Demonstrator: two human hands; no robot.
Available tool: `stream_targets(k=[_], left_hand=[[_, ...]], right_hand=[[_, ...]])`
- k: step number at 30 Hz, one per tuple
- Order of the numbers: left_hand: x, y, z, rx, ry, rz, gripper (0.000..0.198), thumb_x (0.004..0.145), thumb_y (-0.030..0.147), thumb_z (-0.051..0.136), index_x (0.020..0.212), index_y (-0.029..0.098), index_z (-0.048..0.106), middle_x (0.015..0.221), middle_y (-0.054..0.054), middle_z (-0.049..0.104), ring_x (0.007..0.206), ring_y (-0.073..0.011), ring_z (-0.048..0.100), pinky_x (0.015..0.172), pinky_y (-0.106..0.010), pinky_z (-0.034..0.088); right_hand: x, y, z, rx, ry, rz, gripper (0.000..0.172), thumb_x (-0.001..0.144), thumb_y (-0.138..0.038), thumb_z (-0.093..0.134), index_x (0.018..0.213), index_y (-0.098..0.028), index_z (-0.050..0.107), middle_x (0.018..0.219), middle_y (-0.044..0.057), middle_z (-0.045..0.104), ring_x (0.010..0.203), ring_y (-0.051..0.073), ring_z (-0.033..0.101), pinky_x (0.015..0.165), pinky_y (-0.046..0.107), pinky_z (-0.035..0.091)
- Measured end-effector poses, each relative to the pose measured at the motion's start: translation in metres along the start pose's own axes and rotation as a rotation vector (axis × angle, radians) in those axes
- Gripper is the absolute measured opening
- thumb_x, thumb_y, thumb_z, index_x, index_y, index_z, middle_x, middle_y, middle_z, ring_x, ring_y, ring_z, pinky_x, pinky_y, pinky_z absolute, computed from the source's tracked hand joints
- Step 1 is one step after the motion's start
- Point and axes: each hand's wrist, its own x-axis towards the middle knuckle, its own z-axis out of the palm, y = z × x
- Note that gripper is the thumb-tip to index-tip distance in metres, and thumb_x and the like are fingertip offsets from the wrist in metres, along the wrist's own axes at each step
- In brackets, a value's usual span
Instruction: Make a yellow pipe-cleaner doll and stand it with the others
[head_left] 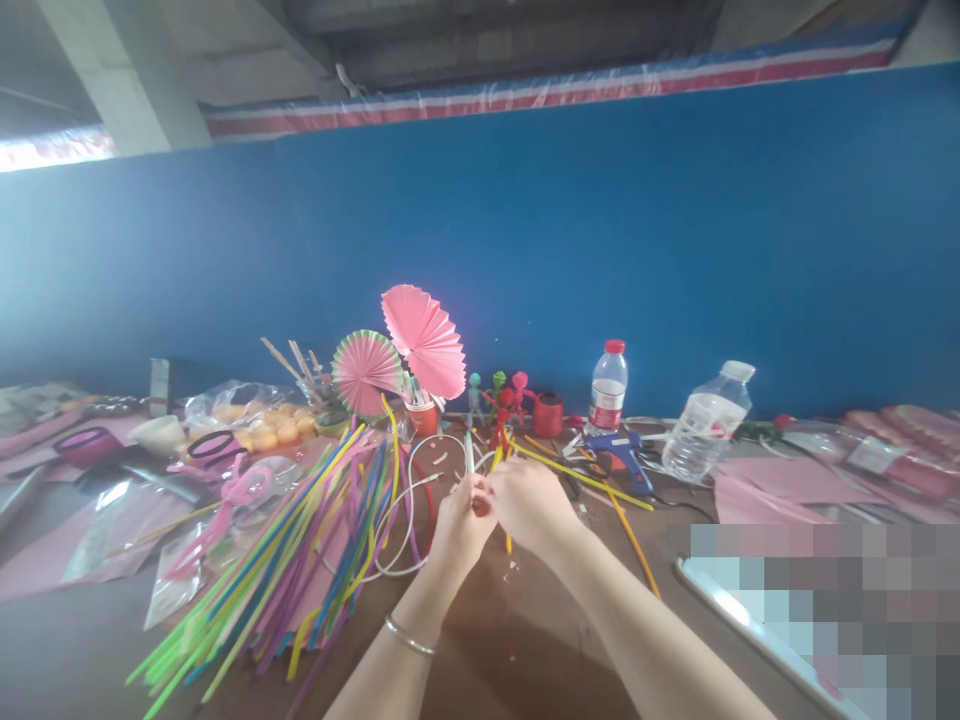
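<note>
My left hand (459, 518), with a silver bangle at the wrist, is closed, fingertips meeting those of my right hand. A slim white stick with a green end (470, 455) rises from its fingers; I cannot make out its kind. My right hand (531, 503) is also closed in a pinch, back of the hand toward me. What its fingers hold is hidden. Short yellow pipe cleaner pieces (497, 457) show just behind the fingers. Beyond them stand small fuzzy figures in red (504, 408), green (499, 384) and pink (520, 383).
Left lies a heap of coloured pipe cleaners (300, 540). Pink paper fans (424, 342) stand behind, near a red cup (422, 418). On the right are a blue glue gun (626, 458), two water bottles (706, 425) and a phone-like slab (750, 625), partly pixelated. A blue wall (570, 240) closes the back.
</note>
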Motion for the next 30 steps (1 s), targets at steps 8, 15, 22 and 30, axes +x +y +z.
stream_targets(k=[8,15,22,30], left_hand=[[0.013,-0.012,-0.004,-0.657,0.405,-0.292,0.029,0.064,0.02,0.064,0.09,0.015,0.053,0.065,-0.001,0.062,0.058,-0.0118,0.06,0.058,-0.023,0.047],[0.015,-0.012,-0.004,-1.001,0.38,-0.374,0.033,0.057,0.012,0.071,0.083,0.013,0.052,0.062,0.0,0.061,0.054,-0.0083,0.059,0.055,-0.018,0.047],[0.008,-0.004,-0.004,-0.889,-0.022,-0.394,0.034,0.059,0.014,0.07,0.087,0.014,0.051,0.062,0.001,0.062,0.052,-0.0097,0.059,0.053,-0.02,0.047],[-0.007,-0.018,0.017,-0.275,-0.319,-0.313,0.024,0.063,0.014,0.059,0.085,0.018,0.052,0.057,0.001,0.062,0.044,-0.0117,0.056,0.042,-0.02,0.04]], right_hand=[[-0.002,-0.005,0.015,0.234,-0.059,0.25,0.017,0.072,-0.021,0.05,0.064,-0.019,0.065,0.063,0.003,0.064,0.061,0.015,0.058,0.054,0.022,0.035],[0.008,0.045,0.031,0.591,-0.267,0.296,0.022,0.071,-0.031,0.054,0.059,-0.015,0.063,0.045,-0.002,0.052,0.041,0.009,0.044,0.045,0.021,0.031],[0.006,0.092,0.051,0.824,-0.264,0.289,0.02,0.066,-0.033,0.058,0.063,-0.013,0.063,0.048,-0.004,0.051,0.044,0.007,0.04,0.045,0.019,0.029],[0.008,0.065,0.014,0.441,0.096,0.25,0.021,0.071,-0.036,0.056,0.065,-0.018,0.064,0.059,-0.002,0.061,0.056,0.01,0.051,0.054,0.02,0.034]])
